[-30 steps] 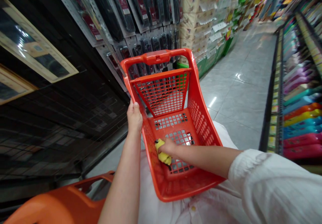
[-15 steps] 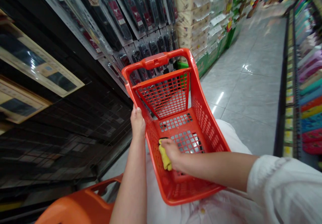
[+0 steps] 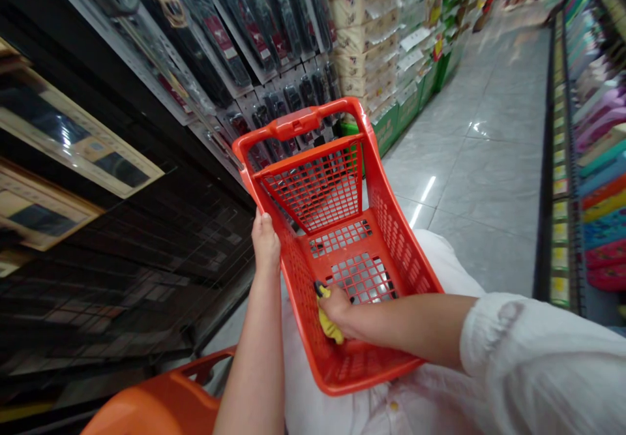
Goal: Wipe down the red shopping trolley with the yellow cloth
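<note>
I see a red basket (image 3: 391, 239) in the middle of the frame, resting on my lap in white clothes. A yellow cloth (image 3: 328, 325) lies on its holed bottom, low and to the left side. The shiny grey floor (image 3: 489, 174) fills the upper right.

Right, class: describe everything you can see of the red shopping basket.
The red basket looks like moulded plastic, with grid-perforated walls and floor and a solid handle bar on its far rim. It is tilted against the person's white shirt. The left hand grips its left rim; the right hand presses a yellow cloth inside, at the left wall.
</note>
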Available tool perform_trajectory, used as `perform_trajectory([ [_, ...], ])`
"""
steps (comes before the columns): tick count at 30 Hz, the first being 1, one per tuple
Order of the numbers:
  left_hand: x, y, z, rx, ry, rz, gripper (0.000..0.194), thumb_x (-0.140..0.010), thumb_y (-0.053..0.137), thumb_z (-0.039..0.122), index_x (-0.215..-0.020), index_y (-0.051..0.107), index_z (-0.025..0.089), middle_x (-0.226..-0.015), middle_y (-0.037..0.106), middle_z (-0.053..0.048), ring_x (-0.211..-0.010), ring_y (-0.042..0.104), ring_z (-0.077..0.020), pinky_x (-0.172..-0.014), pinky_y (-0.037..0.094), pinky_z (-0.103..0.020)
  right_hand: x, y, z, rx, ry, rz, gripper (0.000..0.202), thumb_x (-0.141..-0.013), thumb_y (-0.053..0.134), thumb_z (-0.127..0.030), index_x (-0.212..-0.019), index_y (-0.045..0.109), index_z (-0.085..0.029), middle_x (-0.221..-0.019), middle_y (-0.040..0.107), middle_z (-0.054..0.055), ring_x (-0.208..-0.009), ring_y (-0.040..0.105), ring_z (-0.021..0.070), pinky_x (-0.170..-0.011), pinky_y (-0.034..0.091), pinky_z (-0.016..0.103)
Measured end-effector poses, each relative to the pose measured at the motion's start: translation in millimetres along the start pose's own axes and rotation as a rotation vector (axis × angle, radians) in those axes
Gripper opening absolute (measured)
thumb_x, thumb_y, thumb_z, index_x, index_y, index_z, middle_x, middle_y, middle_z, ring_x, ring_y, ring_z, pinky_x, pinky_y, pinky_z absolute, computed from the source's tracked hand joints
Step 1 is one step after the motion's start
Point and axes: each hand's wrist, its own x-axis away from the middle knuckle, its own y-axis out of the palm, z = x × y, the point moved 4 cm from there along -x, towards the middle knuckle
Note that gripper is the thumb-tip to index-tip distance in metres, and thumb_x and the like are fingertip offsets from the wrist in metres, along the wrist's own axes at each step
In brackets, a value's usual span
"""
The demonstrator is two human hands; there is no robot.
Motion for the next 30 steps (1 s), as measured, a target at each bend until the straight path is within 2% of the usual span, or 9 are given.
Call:
perform_trajectory([
  [3,0.4,1.5,0.3,0.044,-0.019,0.006,0.055,-0.09,0.046,0.055,-0.129,0.057,0.018,-0.119,0.068,-0.009,-0.099,0.067,-0.0205,-0.091,0.052,-0.033,-5.1,1.3,-51.5,-0.366,0.002,0.01,0.015,-0.081,0.056,-0.032,-0.089,0.051,-0.02,-0.058,0.05,-0.006,-0.046,0.051,0.0094,-0.045,0.041,0.02],
  [6,0.8,3.8,4.5,0.082,-0.011,0.019,0.052,-0.089,0.049,0.054,-0.125,0.06,0.018,-0.116,0.069,-0.009,-0.103,0.066,-0.0213,-0.093,0.051,-0.033,-6.3,2.9,-128.1,-0.641,-0.244,-0.032,0.016,-0.078,0.053,-0.022,-0.093,0.051,-0.019,-0.068,0.057,-0.004,-0.056,0.056,0.0092,-0.053,0.047,0.02],
  [8,1.0,4.2,6.9,0.092,-0.006,0.034,0.05,-0.088,0.05,0.053,-0.122,0.062,0.018,-0.116,0.069,-0.008,-0.105,0.065,-0.0214,-0.094,0.051,-0.032,1.1,2.0,-149.4,-0.651,-0.408,0.001,0.029,-0.071,0.057,-0.017,-0.1,0.052,-0.02,-0.078,0.06,-0.005,-0.065,0.058,0.0094,-0.061,0.05,0.021],
  [11,1.3,3.4,7.0,0.092,-0.037,0.044,0.05,-0.087,0.052,0.054,-0.121,0.062,0.019,-0.111,0.071,-0.007,-0.101,0.066,-0.021,-0.089,0.053,-0.031,20.2,0.7,-115.0,-0.467,-0.436,0.074,0.035,-0.065,0.06,-0.013,-0.099,0.054,-0.021,-0.081,0.06,-0.005,-0.071,0.058,0.0103,-0.067,0.049,0.022],
  [15,2.5,3.4,8.0,0.108,-0.036,0.037,0.051,-0.086,0.054,0.055,-0.121,0.063,0.019,-0.101,0.072,-0.006,-0.099,0.067,-0.0221,-0.084,0.055,-0.031,37.6,-4.4,-37.7,-0.272,-0.058,0.041,0.026,-0.067,0.059,-0.013,-0.091,0.051,-0.02,-0.067,0.056,-0.006,-0.059,0.056,0.0105,-0.054,0.045,0.021],
  [18,3.2,5.0,9.8,0.111,-0.021,0.038,0.051,-0.086,0.054,0.055,-0.12,0.063,0.018,-0.101,0.073,-0.006,-0.099,0.067,-0.0223,-0.087,0.054,-0.032,37.2,-6.4,-54.4,-0.376,0.009,-0.058,0.02,-0.071,0.058,-0.019,-0.088,0.048,-0.02,-0.059,0.05,-0.008,-0.048,0.051,0.0095,-0.047,0.041,0.021],
  [23,3.9,7.2,9.6,0.143,-0.046,0.032,0.051,-0.087,0.052,0.055,-0.122,0.061,0.019,-0.109,0.072,-0.006,-0.101,0.067,-0.022,-0.091,0.053,-0.034,36.2,-6.5,-136.0,-0.518,-0.439,-0.029,0.035,-0.067,0.058,-0.016,-0.1,0.049,-0.021,-0.082,0.058,-0.005,-0.068,0.057,0.0093,-0.062,0.048,0.021],
  [25,3.7,6.6,8.5,0.139,-0.051,0.032,0.051,-0.087,0.052,0.055,-0.123,0.061,0.019,-0.107,0.072,-0.006,-0.101,0.067,-0.0224,-0.091,0.053,-0.034,43.3,-6.5,-128.4,-0.393,-0.483,-0.025,0.037,-0.065,0.059,-0.014,-0.1,0.049,-0.021,-0.086,0.058,-0.004,-0.073,0.057,0.0099,-0.065,0.047,0.021],
  [30,1.7,5.3,7.3,0.131,0.023,0.015,0.052,-0.087,0.051,0.055,-0.121,0.063,0.017,-0.111,0.071,-0.008,-0.113,0.062,-0.0242,-0.102,0.047,-0.037,63.0,-20.2,-52.4,0.012,-0.316,-0.114,0.035,-0.063,0.06,-0.011,-0.095,0.05,-0.022,-0.08,0.056,-0.005,-0.071,0.055,0.0109,-0.062,0.045,0.021],
])
